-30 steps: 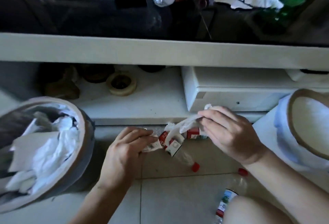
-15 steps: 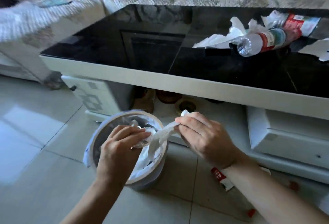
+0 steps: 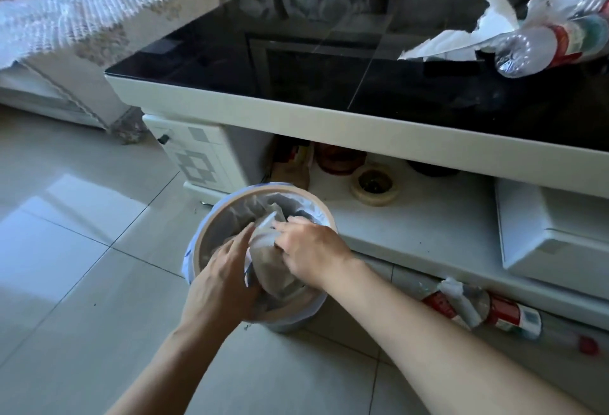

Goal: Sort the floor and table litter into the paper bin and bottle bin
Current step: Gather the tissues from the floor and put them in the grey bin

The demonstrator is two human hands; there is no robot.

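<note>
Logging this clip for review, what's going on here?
A person is clearing litter, and both hands are down in the paper bin on the floor beside the coffee table. The left hand and right hand press on crumpled paper inside it. Plastic bottles on the floor lie under the table's edge. More paper and a bottle lie on the tabletop.

Gloss above, crumple below

Your table [image 3: 329, 62] has a glossy black glass top; the floor [image 3: 66, 249] is smooth, shiny tile. Crumpled matt paper [image 3: 270, 263] fills your plastic-lined bin [image 3: 197, 249], clear plastic bottles [image 3: 540, 45] glint, and knobbly woven cloth [image 3: 66, 19] drapes behind.
</note>
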